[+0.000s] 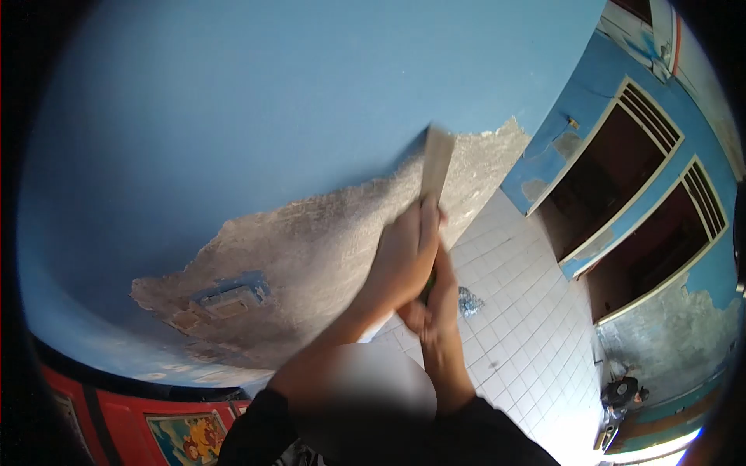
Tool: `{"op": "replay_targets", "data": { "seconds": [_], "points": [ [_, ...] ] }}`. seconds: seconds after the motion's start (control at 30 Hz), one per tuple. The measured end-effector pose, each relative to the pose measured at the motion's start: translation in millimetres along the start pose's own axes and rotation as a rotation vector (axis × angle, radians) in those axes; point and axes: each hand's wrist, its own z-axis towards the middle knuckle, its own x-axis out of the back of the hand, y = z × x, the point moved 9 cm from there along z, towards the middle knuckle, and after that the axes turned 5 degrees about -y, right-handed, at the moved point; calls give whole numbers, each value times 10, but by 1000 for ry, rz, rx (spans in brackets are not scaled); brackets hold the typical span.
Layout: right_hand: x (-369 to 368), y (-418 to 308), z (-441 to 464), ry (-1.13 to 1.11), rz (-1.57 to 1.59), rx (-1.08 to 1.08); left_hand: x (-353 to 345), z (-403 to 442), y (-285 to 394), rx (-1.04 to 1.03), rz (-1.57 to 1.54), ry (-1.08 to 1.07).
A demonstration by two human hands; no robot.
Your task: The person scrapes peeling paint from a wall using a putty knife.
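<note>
A flat scraper blade [437, 163] points up against the blue wall [311, 93], its tip at the upper edge of the bare plaster patch [311, 256]. My left hand [408, 245] is closed around the tool just below the blade. Lower down, my right hand [435, 307] is closed on the handle, of which a small green and dark part shows between the hands. The blade and fingers are slightly blurred. Blue paint ends in a ragged line along the grey-brown plaster, and a wall box [229, 301] sits in the patch at lower left.
White floor tiles [505, 311] spread out below, with a crumpled plastic bag [469, 301] on them. Two dark doorways [590, 179] with white frames stand at the right. A round black object [619, 392] is at lower right. A red panel with a picture [186, 436] lies at lower left.
</note>
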Motion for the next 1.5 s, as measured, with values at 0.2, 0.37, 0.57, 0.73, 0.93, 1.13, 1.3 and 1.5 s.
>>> {"op": "replay_targets", "data": {
  "seconds": [0.2, 0.37, 0.57, 0.73, 0.93, 1.13, 1.3, 1.5],
  "points": [
    [-69, -23, -122, -911, -193, -28, -130, -40, 138, -80, -26, -73],
    [654, 240, -101, -523, -548, 80, -101, -650, -432, 97, -224, -23],
    [278, 187, 39, -642, -359, -32, -9, -200, -234, 57, -119, -35],
    [527, 271, -66, -566, -301, 15, -106, -507, -412, 107, -157, -61],
    [238, 215, 36, -606, -264, -60, -15, -145, -262, 25, -3, -70],
    [441, 170, -107, -448, -295, 29, -126, -362, -276, 41, -79, -94],
    [130, 172, 58, -787, -182, -72, -8, -50, -241, 105, -45, -57],
    [309, 158, -49, -600, -273, 27, -65, -273, -189, 21, -63, -79]
  ]
}}
